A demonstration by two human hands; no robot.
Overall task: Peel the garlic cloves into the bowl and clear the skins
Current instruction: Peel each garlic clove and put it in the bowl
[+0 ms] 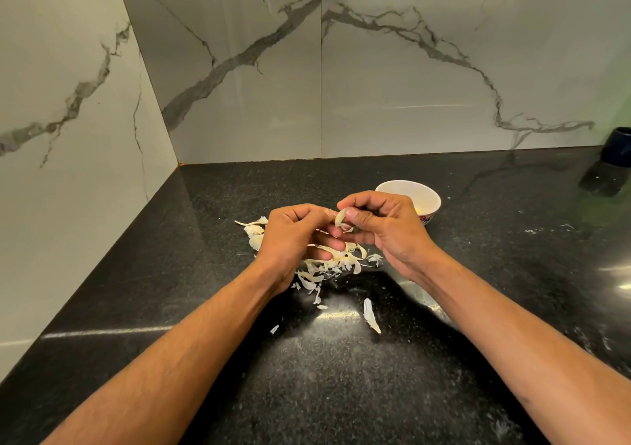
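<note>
At the left and top of the frame, white marble-veined wall panels (239,69) meet in a corner above a black speckled counter (341,376). Just left of centre, the left hand (290,236) has its fingers curled, touching a garlic clove (339,218) at centre frame. Below the hands lies a scatter of papery skins (327,267) on the counter. The right hand (386,226) pinches the clove between thumb and fingertips. Just behind it sits a white bowl (409,193), something yellowish inside. A dark container (618,147) stands at the far right edge.
</note>
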